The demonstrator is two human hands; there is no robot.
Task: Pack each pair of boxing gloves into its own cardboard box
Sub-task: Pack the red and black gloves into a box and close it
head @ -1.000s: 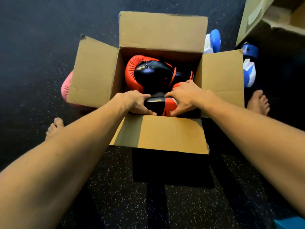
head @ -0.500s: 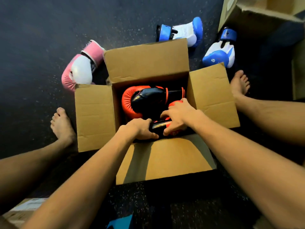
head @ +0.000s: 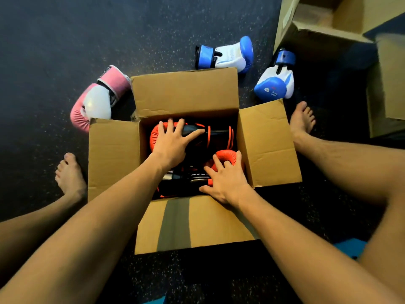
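Under the spread, flat left hand (head: 173, 143) lies the far red-and-black padded leather glove (head: 210, 137), long axis left to right across the open brown cardboard box (head: 265, 145). Nearer, the right hand (head: 225, 178), fingers apart, presses its mate (head: 186, 183) down. Glossy blue-and-white gloves (head: 225, 55) and a pink-and-white glove (head: 98, 102) wait on the speckled rubber floor (head: 65, 40).

Nothing is legible; the blue and white glove (head: 272, 84) at two o'clock bears small white print, and the pink glove (head: 98, 99) cuff lettering, both too blurred to read.
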